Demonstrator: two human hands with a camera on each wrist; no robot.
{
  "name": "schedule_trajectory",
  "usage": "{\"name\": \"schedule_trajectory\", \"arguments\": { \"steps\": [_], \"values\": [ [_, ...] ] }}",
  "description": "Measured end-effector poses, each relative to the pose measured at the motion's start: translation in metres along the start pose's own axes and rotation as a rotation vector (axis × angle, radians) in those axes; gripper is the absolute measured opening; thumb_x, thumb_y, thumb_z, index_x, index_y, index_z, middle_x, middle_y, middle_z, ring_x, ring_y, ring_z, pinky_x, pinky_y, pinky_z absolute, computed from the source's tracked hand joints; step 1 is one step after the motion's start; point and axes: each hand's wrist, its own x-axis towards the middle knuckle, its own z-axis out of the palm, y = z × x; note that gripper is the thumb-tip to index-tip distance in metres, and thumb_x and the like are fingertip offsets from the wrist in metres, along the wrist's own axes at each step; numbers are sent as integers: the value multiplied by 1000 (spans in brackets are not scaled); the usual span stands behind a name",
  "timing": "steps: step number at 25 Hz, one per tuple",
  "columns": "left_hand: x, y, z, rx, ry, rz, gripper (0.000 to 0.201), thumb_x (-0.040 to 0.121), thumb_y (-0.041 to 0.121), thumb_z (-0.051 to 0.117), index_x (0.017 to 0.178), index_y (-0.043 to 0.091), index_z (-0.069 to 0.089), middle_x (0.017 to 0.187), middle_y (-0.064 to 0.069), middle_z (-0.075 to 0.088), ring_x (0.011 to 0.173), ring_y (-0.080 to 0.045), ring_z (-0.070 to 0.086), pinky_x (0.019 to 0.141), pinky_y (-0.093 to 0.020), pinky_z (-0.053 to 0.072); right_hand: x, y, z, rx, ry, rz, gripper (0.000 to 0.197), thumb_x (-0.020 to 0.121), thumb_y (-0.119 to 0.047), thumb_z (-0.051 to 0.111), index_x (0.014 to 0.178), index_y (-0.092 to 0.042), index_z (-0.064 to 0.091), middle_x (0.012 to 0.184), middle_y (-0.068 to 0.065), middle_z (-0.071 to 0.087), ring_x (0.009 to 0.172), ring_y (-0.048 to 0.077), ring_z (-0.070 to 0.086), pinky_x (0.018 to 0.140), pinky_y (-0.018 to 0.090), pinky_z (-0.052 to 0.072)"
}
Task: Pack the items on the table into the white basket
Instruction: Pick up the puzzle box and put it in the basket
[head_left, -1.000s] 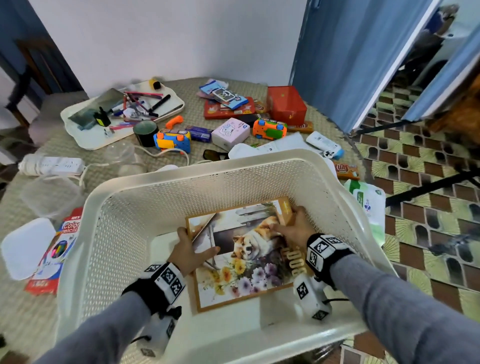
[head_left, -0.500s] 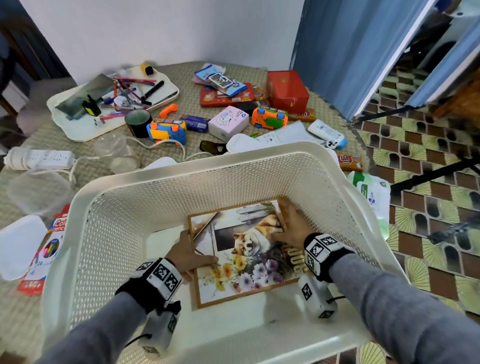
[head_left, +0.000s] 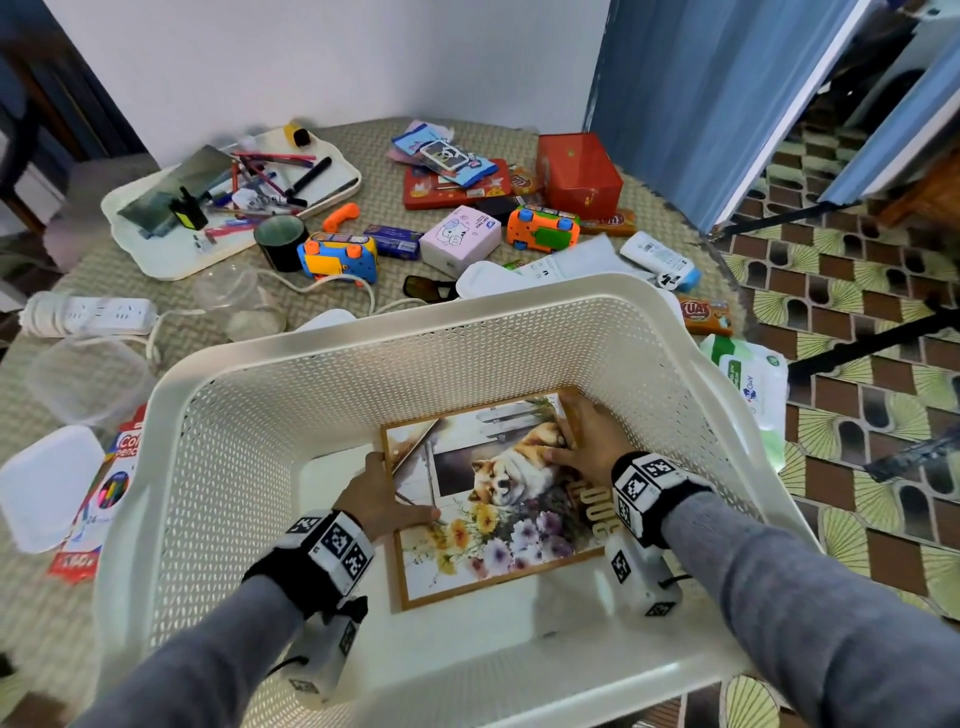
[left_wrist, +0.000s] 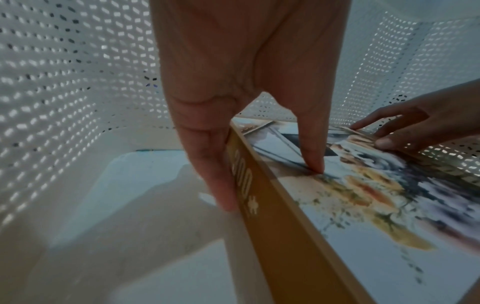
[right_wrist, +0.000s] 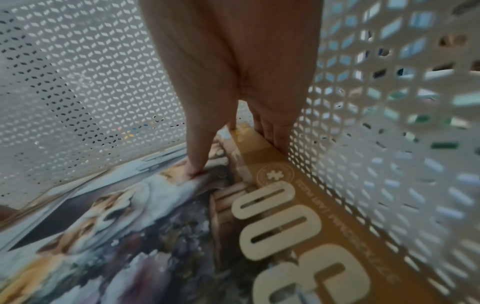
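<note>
Both hands, left (head_left: 382, 496) and right (head_left: 589, 441), pinch the puzzle box (head_left: 498, 499) (thumbs on top) inside the white basket (head_left: 218, 467).

My head view: high, tilted forward and down, wide; white basket (head_left: 457, 332) fills lower centre of frame, cluttered table (head_left: 363, 150) across upper half. My left wrist view: inside basket, very close, looking along left hand (left_wrist: 244, 82) at top centre; puzzle box (left_wrist: 363, 216) runs lower right; right hand (left_wrist: 405, 123) at right edge. My right wrist view: close along right hand (right_wrist: 233, 72), basket wall at right. All three share box and basket interior.
</note>
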Motion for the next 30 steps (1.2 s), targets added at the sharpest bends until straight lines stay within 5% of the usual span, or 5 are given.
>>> {"name": "schedule_trajectory", "arguments": {
  "steps": [5,14,22,26,30],
  "values": [
    [-9,20,-8,59,98,193,87,78,26,76,145,9,21,144,-13,42,129,-26,43,96,-26,36,-5,-19,-13,81,47,-50,76,78,-25,77,142,-17,38,141,12,41,128,27,42,106,33,34],
    [-46,82,-37,-59,133,459,63,82,27,73,136,17,42,144,-6,42,134,-21,37,107,-36,35,-60,-72,-65,112,123,-209,63,86,-30,69,140,-14,41,143,5,43,128,22,44,103,31,38],
    [-88,159,-49,-148,144,734,42,84,27,71,122,20,56,121,4,55,117,-12,49,97,-26,39,-136,-93,-131,163,310,-325,49,88,-33,64,132,-18,48,128,0,53,108,8,48,95,26,42],
    [-113,210,-30,-170,114,841,37,84,25,71,119,21,59,119,1,59,113,-12,53,96,-25,42,-164,-54,-169,267,407,-276,43,88,-34,64,128,-22,52,123,-2,55,107,11,55,90,25,47],
    [-136,271,10,-118,55,960,34,84,18,70,117,17,60,113,1,59,106,-10,55,82,-7,41,-186,7,-194,378,507,-185,37,88,-30,65,123,-22,55,116,-3,57,105,14,59,88,28,51]
  ]
}}
